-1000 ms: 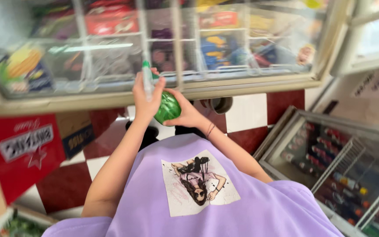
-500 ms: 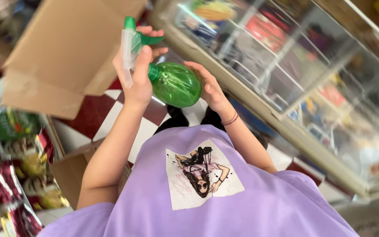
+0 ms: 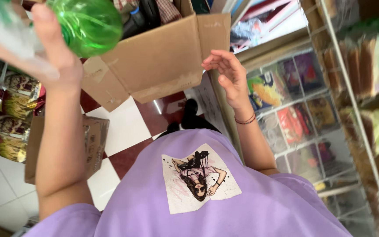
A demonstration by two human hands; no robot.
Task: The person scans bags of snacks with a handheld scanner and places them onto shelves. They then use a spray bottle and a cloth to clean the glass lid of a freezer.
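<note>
Swung up and leftward since half a second before, the green spray bottle (image 3: 88, 24), with the view turned from the freezer toward the boxes. Gripped at the neck end by the left hand (image 3: 55, 61), fingers wrapped shut around it and around the pale sprayer part (too blurred to make out in detail). Held high at the top edge of the view, just in front of the open cardboard box (image 3: 154, 66), not resting on anything. Let go of by the right hand (image 3: 227, 72), which had been under the bottle earlier: seen now empty, fingers loosely spread and curled, well apart from the bottle, a beaded bracelet (image 3: 245, 119) at the wrist.

Judged from that: bottle picked up and passed to one hand only; not yet set down, and no spray seen in the air.

Below the hands, a floor of red and white tiles (image 3: 123, 127). Stood on it at the left, a smaller carton (image 3: 94, 140), with hanging snack packets (image 3: 12, 114) beside it. At the right, a glass-topped freezer chest (image 3: 294, 118) full of coloured packs, then a wire rack (image 3: 356, 109) of wrapped goods. Looked like a small, crowded shop. Along the bottom, a purple printed T-shirt (image 3: 154, 206).
</note>
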